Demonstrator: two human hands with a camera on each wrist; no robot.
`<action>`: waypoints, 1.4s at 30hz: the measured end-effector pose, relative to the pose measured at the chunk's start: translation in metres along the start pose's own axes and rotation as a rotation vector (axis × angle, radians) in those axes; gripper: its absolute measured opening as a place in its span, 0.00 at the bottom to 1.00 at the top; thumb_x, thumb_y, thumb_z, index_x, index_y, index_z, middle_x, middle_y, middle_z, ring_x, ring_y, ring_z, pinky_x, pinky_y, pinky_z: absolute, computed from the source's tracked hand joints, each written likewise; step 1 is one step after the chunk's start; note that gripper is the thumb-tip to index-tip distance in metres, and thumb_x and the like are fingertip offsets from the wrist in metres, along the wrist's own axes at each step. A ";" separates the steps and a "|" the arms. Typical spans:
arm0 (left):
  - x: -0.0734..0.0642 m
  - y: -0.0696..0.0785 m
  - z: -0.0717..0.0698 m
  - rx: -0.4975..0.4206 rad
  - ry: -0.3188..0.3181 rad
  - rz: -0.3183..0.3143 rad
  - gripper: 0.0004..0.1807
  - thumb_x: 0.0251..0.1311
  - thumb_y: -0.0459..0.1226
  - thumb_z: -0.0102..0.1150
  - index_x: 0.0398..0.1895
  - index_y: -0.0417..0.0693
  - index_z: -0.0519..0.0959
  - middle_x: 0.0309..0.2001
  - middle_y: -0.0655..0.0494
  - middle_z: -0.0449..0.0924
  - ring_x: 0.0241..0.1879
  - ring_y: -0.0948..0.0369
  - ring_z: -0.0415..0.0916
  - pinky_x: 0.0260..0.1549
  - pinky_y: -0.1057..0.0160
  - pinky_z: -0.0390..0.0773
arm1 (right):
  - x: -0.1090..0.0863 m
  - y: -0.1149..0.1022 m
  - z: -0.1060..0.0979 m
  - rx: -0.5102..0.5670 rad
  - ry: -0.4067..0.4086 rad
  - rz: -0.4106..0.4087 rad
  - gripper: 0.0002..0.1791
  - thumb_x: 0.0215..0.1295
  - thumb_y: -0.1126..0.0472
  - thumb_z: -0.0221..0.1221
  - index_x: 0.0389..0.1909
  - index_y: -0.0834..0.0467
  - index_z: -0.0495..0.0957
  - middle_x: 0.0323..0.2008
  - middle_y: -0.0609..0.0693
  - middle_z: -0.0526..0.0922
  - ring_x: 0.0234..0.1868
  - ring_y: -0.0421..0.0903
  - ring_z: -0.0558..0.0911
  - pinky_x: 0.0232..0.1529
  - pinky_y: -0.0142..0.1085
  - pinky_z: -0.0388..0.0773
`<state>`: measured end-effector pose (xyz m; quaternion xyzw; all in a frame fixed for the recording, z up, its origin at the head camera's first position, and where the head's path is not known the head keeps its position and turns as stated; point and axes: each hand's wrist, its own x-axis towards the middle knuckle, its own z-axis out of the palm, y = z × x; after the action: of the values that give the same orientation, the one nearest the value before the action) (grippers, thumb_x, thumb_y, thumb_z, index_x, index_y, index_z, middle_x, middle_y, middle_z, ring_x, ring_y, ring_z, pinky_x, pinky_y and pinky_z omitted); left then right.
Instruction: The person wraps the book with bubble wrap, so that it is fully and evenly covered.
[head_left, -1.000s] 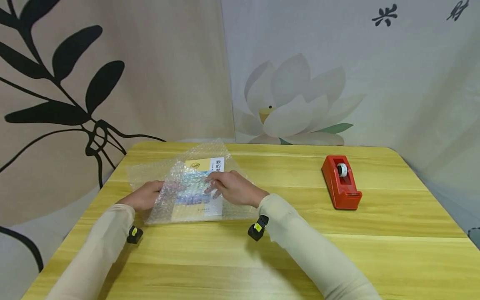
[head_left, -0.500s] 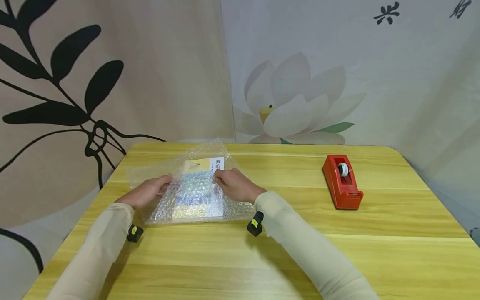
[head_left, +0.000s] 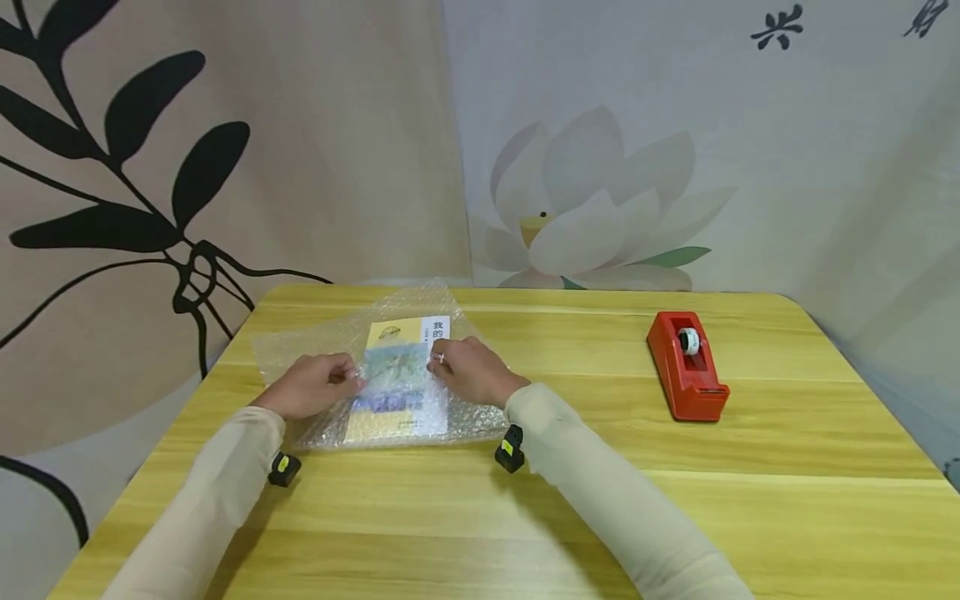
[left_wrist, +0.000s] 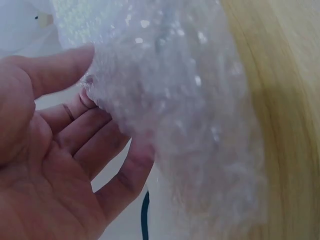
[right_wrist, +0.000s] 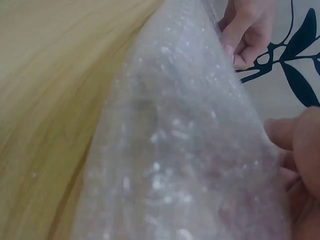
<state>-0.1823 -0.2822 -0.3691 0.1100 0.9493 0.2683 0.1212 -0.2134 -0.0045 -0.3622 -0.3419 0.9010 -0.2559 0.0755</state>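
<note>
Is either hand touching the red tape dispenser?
No: the left hand and right hand both hold the bubble wrap, apart from the red tape dispenser.

Seeing red tape dispenser standing on right side of yellow wood-grain worktop, bearing small white-sided roll near far end. Finding cloth backdrop hanging behind: beige panel at left meeting pale grey panel along upright edge. Spotting black leafy branch print on beige panel, also showing in right wrist view. Noting faint white lotus print on grey panel, rising just above worktop's far edge, with yellow centre and green leaf low at right. Marking two black brush-style marks at upper right.
</note>
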 end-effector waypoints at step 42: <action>0.008 0.016 0.002 0.142 0.092 -0.044 0.11 0.63 0.42 0.67 0.28 0.49 0.77 0.27 0.55 0.81 0.25 0.60 0.71 0.27 0.64 0.70 | -0.016 -0.026 0.034 -0.314 -0.206 -0.013 0.33 0.74 0.43 0.53 0.77 0.44 0.60 0.81 0.53 0.52 0.81 0.51 0.54 0.75 0.53 0.65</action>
<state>-0.1869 -0.2657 -0.3636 0.0848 0.9727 0.2025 0.0751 -0.1754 -0.0241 -0.3782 -0.3799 0.9152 -0.0761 0.1113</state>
